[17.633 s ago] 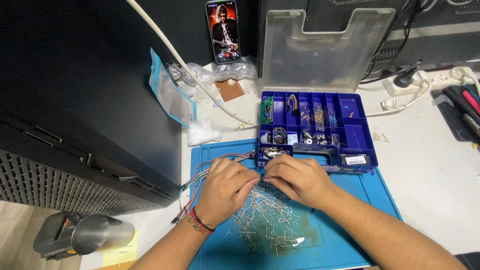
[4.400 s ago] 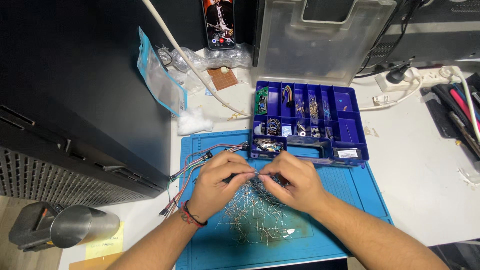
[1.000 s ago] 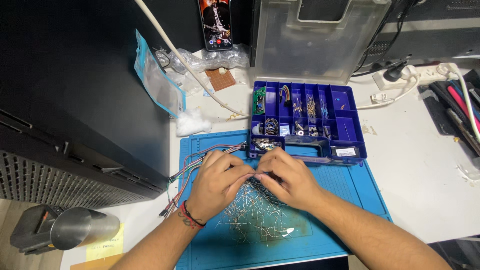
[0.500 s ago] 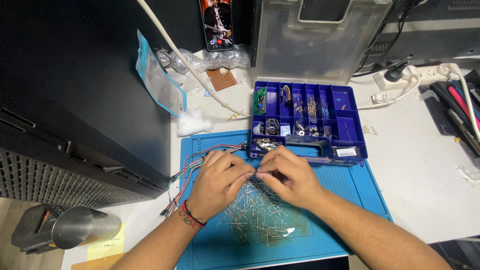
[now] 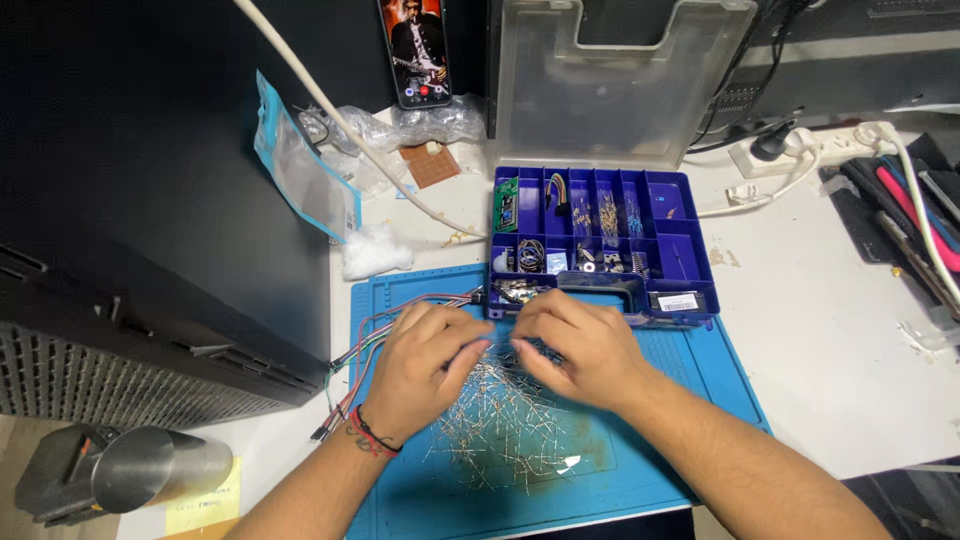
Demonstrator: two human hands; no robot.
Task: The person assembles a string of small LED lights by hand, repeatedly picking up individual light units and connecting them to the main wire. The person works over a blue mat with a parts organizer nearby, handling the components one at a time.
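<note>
Silvery heap of wire-legged parts (image 5: 500, 425) under left hand (image 5: 420, 365) and right hand (image 5: 575, 345), fingers curled together, grip unclear.

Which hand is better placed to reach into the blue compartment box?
Probably the right hand: it lies just below the blue compartment box, while the left hand sits farther left over the wire pile.

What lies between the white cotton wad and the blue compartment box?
Head view: only bare white tabletop separates white cotton wad from blue compartment box.
</note>
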